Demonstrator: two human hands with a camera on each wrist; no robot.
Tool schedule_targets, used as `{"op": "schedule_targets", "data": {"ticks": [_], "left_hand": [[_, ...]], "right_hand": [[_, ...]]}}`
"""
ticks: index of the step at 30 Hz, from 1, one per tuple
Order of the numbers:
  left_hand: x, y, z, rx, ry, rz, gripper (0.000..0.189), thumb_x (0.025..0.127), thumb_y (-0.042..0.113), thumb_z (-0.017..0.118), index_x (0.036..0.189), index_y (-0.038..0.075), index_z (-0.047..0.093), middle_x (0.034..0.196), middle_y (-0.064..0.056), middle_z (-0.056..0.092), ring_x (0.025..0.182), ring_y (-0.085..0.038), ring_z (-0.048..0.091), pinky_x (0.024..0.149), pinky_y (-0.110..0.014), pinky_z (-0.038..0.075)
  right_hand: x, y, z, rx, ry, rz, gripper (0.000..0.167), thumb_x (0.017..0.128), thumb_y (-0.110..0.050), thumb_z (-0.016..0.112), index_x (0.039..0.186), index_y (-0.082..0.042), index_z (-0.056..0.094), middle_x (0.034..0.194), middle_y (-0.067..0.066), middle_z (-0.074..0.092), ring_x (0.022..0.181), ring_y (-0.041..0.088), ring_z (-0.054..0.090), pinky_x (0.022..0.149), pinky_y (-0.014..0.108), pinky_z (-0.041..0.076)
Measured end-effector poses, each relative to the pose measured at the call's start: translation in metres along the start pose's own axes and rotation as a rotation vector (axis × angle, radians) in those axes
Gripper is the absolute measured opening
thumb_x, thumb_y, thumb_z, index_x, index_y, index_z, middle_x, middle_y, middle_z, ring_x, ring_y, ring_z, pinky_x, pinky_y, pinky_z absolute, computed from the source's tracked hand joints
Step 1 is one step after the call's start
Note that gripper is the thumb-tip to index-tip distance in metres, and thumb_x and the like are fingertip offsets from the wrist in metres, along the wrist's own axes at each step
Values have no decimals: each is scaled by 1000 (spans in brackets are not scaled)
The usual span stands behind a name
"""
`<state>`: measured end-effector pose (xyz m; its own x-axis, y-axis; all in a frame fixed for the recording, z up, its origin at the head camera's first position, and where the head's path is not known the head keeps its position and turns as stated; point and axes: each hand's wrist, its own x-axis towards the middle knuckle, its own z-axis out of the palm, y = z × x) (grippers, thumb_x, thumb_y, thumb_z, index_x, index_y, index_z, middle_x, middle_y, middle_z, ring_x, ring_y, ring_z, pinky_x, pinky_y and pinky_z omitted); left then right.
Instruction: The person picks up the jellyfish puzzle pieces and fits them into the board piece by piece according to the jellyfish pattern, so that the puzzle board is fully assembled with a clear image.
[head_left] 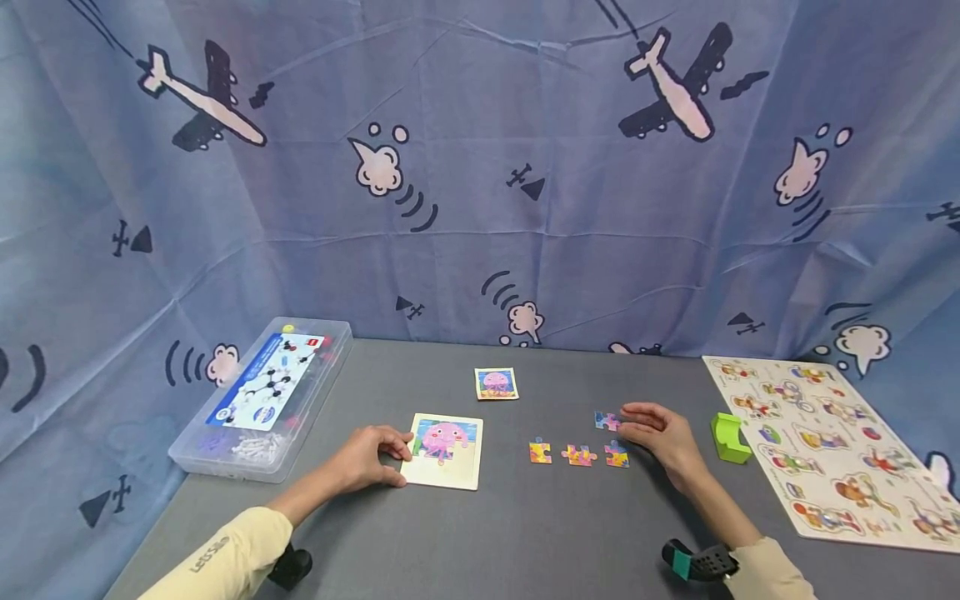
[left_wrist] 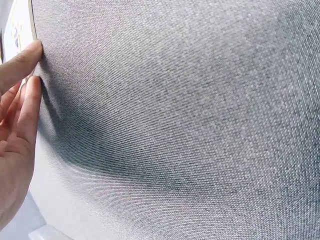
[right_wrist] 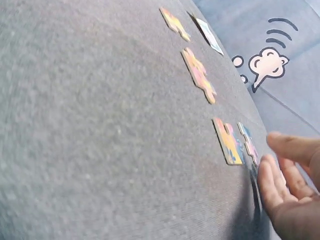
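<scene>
My left hand [head_left: 372, 455] rests its thumb and fingertips against the left edge of a square jigsaw board [head_left: 457, 475], which lies flat. On that board is a partly filled picture of a pink jellyfish; its lower part is bare. In the left wrist view, the fingertips [left_wrist: 34, 82] meet the board's edge. My right hand [head_left: 663, 437] hovers with relaxed fingers right beside a blue and pink puzzle piece [head_left: 606, 421]. In front of it lie a yellow and blue piece [head_left: 617, 455], a pink and yellow piece [head_left: 579, 456] and a yellow piece [head_left: 540, 452].
A small jellyfish picture card [head_left: 496, 384] lies behind the board. At the left stands a clear plastic case [head_left: 318, 392] with a molecule label. To the right are a green curved block [head_left: 729, 438] and a large illustrated board [head_left: 840, 450]. A printed curtain [head_left: 465, 208] hangs behind the table.
</scene>
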<state>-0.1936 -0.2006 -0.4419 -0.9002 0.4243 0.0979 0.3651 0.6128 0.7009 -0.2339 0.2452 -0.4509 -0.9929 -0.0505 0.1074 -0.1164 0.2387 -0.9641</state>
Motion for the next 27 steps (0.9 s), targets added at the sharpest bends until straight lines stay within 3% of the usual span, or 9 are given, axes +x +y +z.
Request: {"op": "schedule_targets", "data": {"ticks": [7, 11, 15, 19, 27], "left_hand": [[0, 2, 0, 5, 2, -1, 26, 64, 4, 87, 82, 5, 69, 117, -21, 64, 93, -25, 66, 74, -29, 53], [1, 2, 0, 8, 3, 7, 25, 64, 4, 87, 83, 5, 70, 117, -21, 64, 94, -26, 66, 74, -28, 53], [1, 1, 0, 9, 4, 15, 25, 64, 4, 87, 83, 5, 70, 117, -20, 65, 95, -27, 66, 74, -27, 53], [0, 1, 0, 9, 4, 15, 25, 64, 4, 87, 83, 5, 70, 117, -21, 65, 96, -28, 66, 74, -27, 52], [-1, 1, -1, 5, 0, 12, 25, 64, 3, 87, 83, 4, 70, 117, -21, 65, 97, -29, 65, 74, -27, 52]], "right_hand": [[3, -2, 3, -103, 25, 89, 46, 85, 0, 69, 124, 15, 49, 119, 29, 59, 84, -6, 60, 73, 14, 50], [8, -8, 12, -170, 28, 146, 47, 87, -3, 68, 126, 12, 49, 125, 31, 55, 85, -2, 62, 72, 15, 50], [15, -11, 20, -172, -2, 121, 46, 86, 0, 68, 126, 14, 49, 123, 32, 55, 95, 14, 66, 74, 16, 51], [20, -10, 26, -139, -41, 87, 46, 83, 6, 69, 124, 16, 49, 122, 34, 55, 110, 37, 60, 76, 20, 53], [28, -10, 31, -192, -79, 55, 51, 77, 10, 73, 123, 13, 52, 123, 31, 57, 112, 39, 57, 81, 19, 50]]}}
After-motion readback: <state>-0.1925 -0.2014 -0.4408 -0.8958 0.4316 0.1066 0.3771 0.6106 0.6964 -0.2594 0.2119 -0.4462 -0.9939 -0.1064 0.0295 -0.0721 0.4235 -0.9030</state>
